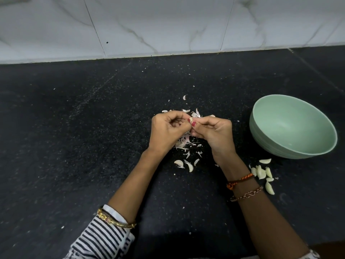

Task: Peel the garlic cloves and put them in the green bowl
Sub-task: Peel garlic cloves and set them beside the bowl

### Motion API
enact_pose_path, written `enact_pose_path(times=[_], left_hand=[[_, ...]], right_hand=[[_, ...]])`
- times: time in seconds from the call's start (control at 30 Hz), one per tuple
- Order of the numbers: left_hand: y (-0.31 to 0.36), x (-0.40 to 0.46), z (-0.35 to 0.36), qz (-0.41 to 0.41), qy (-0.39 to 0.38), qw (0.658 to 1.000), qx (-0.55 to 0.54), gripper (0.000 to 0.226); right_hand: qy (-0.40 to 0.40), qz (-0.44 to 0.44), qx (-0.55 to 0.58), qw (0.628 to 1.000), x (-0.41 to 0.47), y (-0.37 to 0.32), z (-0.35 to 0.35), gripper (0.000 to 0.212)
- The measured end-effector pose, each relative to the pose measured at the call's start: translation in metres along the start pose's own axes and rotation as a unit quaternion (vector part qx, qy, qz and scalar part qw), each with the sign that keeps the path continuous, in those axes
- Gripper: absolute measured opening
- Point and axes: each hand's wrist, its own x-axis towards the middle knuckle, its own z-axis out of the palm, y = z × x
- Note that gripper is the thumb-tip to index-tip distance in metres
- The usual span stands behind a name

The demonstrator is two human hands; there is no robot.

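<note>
Both my hands meet over the middle of the black counter. My left hand (pixel 169 130) and my right hand (pixel 214 132) pinch one small garlic clove (pixel 190 120) between their fingertips; only its pale tip shows. Beneath and around the hands lies a scatter of papery garlic skins (pixel 183 142). The green bowl (pixel 293 126) stands to the right and looks empty inside. Several peeled cloves (pixel 262 173) lie on the counter in front of the bowl, beside my right wrist.
The black stone counter (pixel 84 137) runs back to a white marble-patterned wall (pixel 168 25). A few more skins or clove pieces (pixel 184 165) lie between my forearms. Tiny white flecks dot the counter.
</note>
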Motion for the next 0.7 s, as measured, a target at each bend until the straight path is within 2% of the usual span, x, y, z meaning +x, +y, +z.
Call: enact_pose_path(times=[0.1, 0.3, 0.53, 0.6, 0.7], left_hand=[[0.0004, 0.0002, 0.0013, -0.008, 0.009, 1.0, 0.007, 0.011], [0.0021, -0.0007, 0.0024, -0.015, 0.027, 0.999, 0.01, 0.014], [0.0041, -0.0008, 0.0029, -0.038, 0.051, 0.997, -0.041, 0.002], [0.0052, -0.0004, 0.0032, -0.045, 0.05, 0.996, -0.059, 0.008], [0.0074, 0.0012, 0.0044, -0.086, 0.058, 0.987, -0.125, 0.02]], right_hand=[[-0.006, 0.018, 0.018, 1.0, 0.0004, 0.0005, -0.0001, 0.014], [-0.016, 0.033, 0.022, 0.999, 0.0001, 0.0015, 0.0008, 0.014], [-0.034, 0.058, 0.04, 0.997, -0.0009, -0.0003, 0.0024, 0.015], [-0.027, 0.069, 0.057, 0.996, -0.0006, -0.0003, 0.0042, 0.014], [-0.023, 0.122, 0.156, 0.98, 0.0021, -0.0018, 0.0045, 0.016]])
